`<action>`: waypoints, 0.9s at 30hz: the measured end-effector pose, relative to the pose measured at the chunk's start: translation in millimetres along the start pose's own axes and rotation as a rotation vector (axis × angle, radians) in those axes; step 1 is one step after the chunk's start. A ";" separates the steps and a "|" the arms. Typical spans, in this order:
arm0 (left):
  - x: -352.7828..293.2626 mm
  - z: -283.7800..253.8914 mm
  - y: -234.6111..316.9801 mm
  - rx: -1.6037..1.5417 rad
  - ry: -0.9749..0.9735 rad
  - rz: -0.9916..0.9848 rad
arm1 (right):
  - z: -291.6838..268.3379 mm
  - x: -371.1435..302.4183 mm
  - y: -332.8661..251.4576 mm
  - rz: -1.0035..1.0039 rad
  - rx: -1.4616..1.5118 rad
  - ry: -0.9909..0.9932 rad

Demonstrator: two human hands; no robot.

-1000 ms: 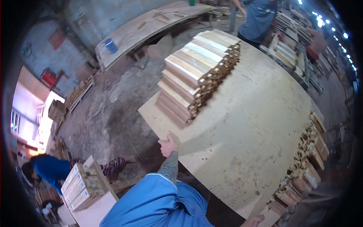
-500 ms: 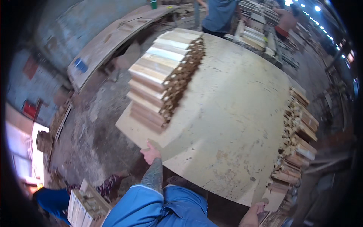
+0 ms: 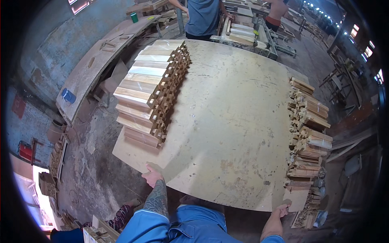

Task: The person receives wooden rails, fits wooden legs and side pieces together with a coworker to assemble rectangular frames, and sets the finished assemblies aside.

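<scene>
Stacked slats (image 3: pixel 139 79) stand at ten o'clock, a cropped co-worker (image 3: pixel 202 18) at twelve. Left hand (image 3: pixel 152 175) and right hand (image 3: pixel 282 208) half-close on the panel (image 3: pixel 231 133) — undersides hidden.

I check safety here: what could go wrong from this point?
If the pale tabletop is jolted, the many-layered wood stack on its left might slide or topple. The uneven wood pile along its right side could shed pieces. The bare left hand and right hand, both at the near edge, might catch splinters.
</scene>
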State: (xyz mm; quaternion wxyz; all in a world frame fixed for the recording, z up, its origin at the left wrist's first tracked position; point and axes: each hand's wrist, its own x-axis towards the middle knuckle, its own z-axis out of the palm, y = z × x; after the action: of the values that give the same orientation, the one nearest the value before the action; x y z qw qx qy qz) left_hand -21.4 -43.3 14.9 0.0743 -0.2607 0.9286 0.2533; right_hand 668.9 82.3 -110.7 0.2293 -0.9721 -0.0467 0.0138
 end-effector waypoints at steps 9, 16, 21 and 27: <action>5.0 5.4 -4.9 -0.040 0.016 0.004 | 7.5 -4.6 9.7 -0.072 -0.031 0.090; 12.1 5.0 -6.2 -0.070 -0.075 0.006 | -3.3 -30.1 -2.9 0.042 -0.058 0.136; 19.6 11.8 -4.5 -0.101 -0.101 -0.019 | -54.2 -68.7 -38.3 0.118 -0.038 0.013; 44.9 25.0 -21.3 0.648 -0.071 0.563 | -51.8 -67.6 -38.6 0.144 -0.009 0.038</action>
State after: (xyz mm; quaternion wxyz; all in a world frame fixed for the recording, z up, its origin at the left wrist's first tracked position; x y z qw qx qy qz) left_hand -48.4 -66.3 -27.9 0.1125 0.0484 0.9920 -0.0322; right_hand 600.8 87.1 -46.8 0.2243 -0.9741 0.0277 0.0115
